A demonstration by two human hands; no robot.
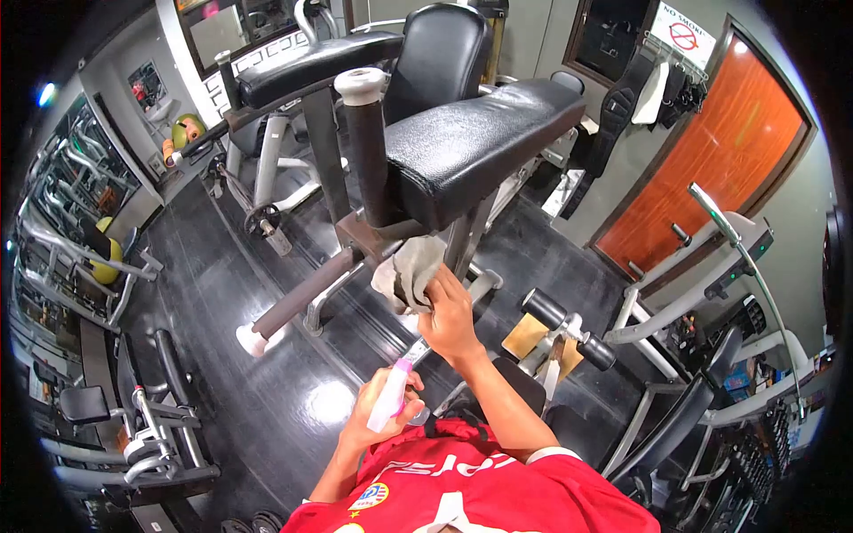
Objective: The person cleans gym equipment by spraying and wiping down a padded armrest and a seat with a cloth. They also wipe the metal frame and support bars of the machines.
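My right hand (450, 322) grips a crumpled grey cloth (410, 274). The cloth is up against the frame below the black padded seat (484, 147) of a gym machine; the exact contact point is hidden behind it. Close to my chest, my left hand (378, 410) is wrapped around a spray bottle (388, 400) with a pink tip and a whitish body, held tilted. Just left of the cloth, a dark foam-covered handle (306, 289) with a pale end cap slants downward. An upright dark post (364, 147) with a silver cap rises beside the seat's front end.
A roller-padded bench part (569, 329) stands at lower right. More gym machines (133, 435) line the left side. At the right are an orange-brown door (711, 169) and a machine with long metal bars (737, 240). Black flooring (222, 355) runs between them.
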